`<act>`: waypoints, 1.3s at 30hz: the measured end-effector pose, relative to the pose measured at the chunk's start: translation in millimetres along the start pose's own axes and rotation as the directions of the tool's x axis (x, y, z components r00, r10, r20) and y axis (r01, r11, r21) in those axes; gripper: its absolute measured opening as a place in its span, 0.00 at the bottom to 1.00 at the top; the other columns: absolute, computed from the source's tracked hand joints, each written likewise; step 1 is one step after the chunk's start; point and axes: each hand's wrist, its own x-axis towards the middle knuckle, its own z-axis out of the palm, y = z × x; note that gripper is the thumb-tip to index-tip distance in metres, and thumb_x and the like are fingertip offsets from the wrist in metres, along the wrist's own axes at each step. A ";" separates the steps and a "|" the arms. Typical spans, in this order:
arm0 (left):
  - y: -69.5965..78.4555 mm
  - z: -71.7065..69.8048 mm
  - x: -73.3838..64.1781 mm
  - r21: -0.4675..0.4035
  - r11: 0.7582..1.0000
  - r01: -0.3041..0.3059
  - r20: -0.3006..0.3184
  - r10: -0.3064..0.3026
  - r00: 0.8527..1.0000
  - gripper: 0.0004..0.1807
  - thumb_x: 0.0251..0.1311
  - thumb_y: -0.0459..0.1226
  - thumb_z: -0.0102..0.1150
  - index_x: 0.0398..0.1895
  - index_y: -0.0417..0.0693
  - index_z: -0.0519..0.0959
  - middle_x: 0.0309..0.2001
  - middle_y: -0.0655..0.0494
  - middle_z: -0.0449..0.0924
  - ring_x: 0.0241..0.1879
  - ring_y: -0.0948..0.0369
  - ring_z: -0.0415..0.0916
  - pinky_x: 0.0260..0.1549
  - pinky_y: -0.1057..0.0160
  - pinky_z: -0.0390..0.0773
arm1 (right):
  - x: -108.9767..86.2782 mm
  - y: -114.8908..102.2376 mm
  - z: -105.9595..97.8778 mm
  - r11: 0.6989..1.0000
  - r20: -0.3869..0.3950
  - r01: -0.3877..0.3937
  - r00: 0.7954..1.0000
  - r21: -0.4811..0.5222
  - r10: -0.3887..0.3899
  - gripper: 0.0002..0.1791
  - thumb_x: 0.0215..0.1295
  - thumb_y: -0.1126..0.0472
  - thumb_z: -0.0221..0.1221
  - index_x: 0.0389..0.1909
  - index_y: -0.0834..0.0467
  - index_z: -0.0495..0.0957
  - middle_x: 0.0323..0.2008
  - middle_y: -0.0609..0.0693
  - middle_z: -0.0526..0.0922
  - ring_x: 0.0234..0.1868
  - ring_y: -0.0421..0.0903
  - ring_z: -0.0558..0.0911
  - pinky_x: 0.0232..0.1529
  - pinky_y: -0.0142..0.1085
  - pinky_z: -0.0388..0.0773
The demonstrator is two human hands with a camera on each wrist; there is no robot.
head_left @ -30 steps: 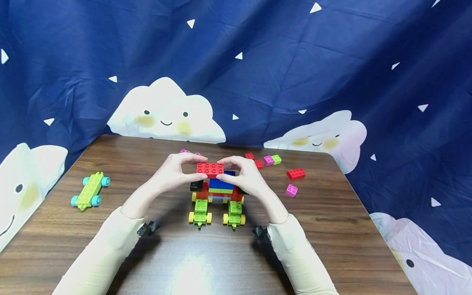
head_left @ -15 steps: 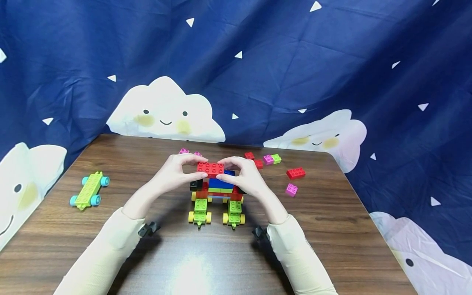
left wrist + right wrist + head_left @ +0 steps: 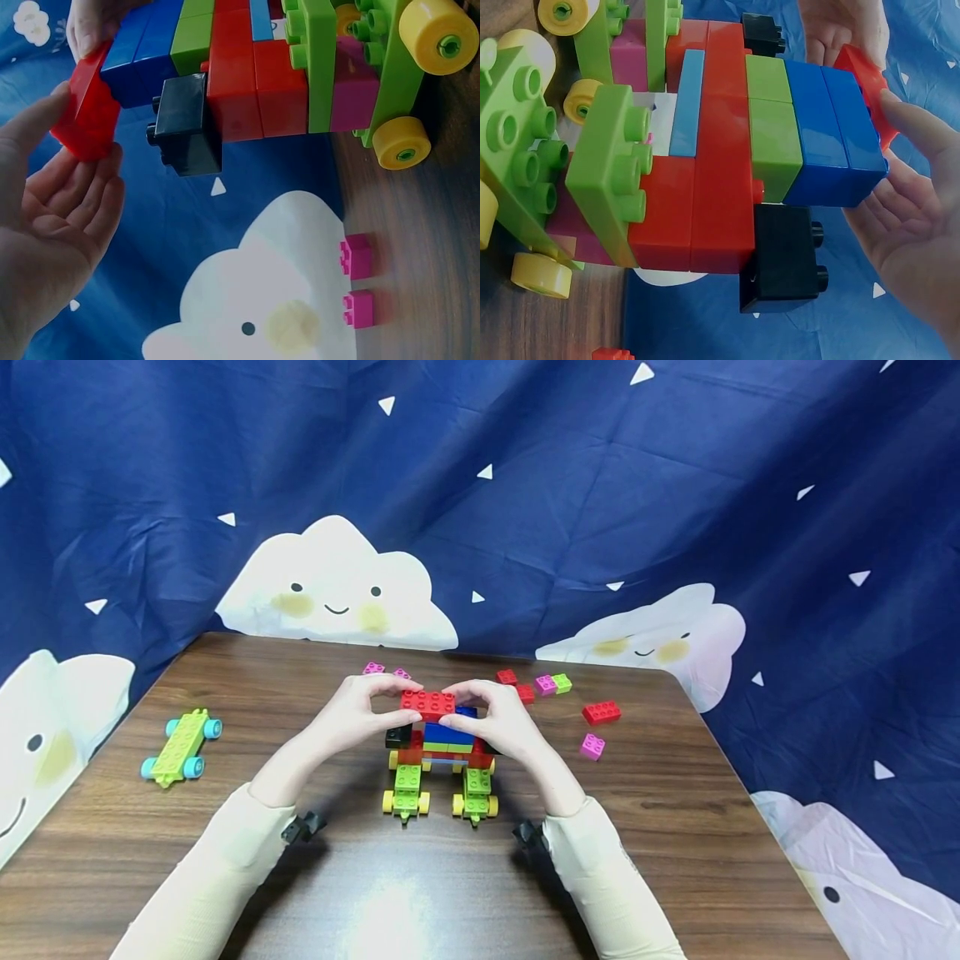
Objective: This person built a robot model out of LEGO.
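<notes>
Both hands pinch one red building brick point(image 3: 427, 703) by its two ends, thumbs in front and fingers behind. My left hand point(image 3: 360, 714) has the left end, my right hand point(image 3: 495, 718) the right. The brick sits at the top of a block build, right at the studs of its blue bricks point(image 3: 832, 135). Beneath the blue come light green bricks point(image 3: 774, 135), red bricks point(image 3: 720, 187) and a black brick point(image 3: 187, 124) on each side. Light green wheeled bases point(image 3: 407, 789) with yellow wheels point(image 3: 439, 37) carry the build on the table.
A light green car base point(image 3: 183, 747) with blue wheels stands at the left. Pink bricks point(image 3: 358, 281) lie behind the build. To the right are a red brick point(image 3: 602, 712), a pink brick point(image 3: 592, 746) and a pink and green pair point(image 3: 553, 684). A blue cloth point(image 3: 525, 510) hangs behind the table.
</notes>
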 end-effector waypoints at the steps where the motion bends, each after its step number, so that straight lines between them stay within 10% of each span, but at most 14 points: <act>1: 0.1 0.1 0.1 0.001 1.000 0.004 0.001 -0.004 1.000 0.24 0.52 0.43 0.73 0.53 0.47 0.82 0.50 0.50 0.85 0.55 0.53 0.78 0.58 0.45 0.75 | -0.2 -0.2 0.1 1.000 -0.001 -0.001 1.000 -0.003 0.001 0.20 0.56 0.57 0.70 0.49 0.59 0.82 0.43 0.52 0.87 0.45 0.45 0.85 0.54 0.41 0.80; 39: -0.5 1.2 -0.7 -0.006 0.995 0.098 0.020 -0.098 0.995 0.24 0.50 0.45 0.74 0.52 0.49 0.83 0.50 0.51 0.84 0.54 0.52 0.78 0.57 0.44 0.75 | -2.6 -1.3 2.2 0.996 0.001 -0.080 0.997 -0.034 0.080 0.22 0.56 0.56 0.71 0.51 0.58 0.82 0.46 0.53 0.87 0.47 0.47 0.83 0.55 0.42 0.79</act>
